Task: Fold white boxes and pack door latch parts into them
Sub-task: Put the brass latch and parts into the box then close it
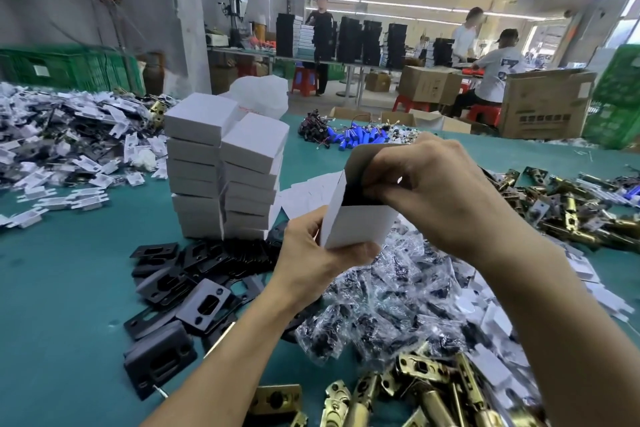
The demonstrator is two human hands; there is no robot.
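I hold a small white box (pixel 360 224) upright above the green table (pixel 69 274). My left hand (pixel 311 253) grips its lower end. My right hand (pixel 429 187) pinches the raised top flap at the open upper end, where something dark shows inside. Two stacks of closed white boxes (pixel 225 170) stand to the left. Black strike plates (pixel 187 284) lie below the stacks. Small clear bags of screws (pixel 391 305) are heaped under my hands. Brass latch bolts (pixel 415 392) lie near the front edge, and more brass latches (pixel 571 204) lie at the right.
Flat white box blanks (pixel 311 189) lie behind the held box. A large heap of white and dark parts (pixel 69 139) covers the far left. Blue cylinders with wires (pixel 356 139) sit at the table's far side. Cardboard cartons (pixel 543 104), green crates and several people are beyond.
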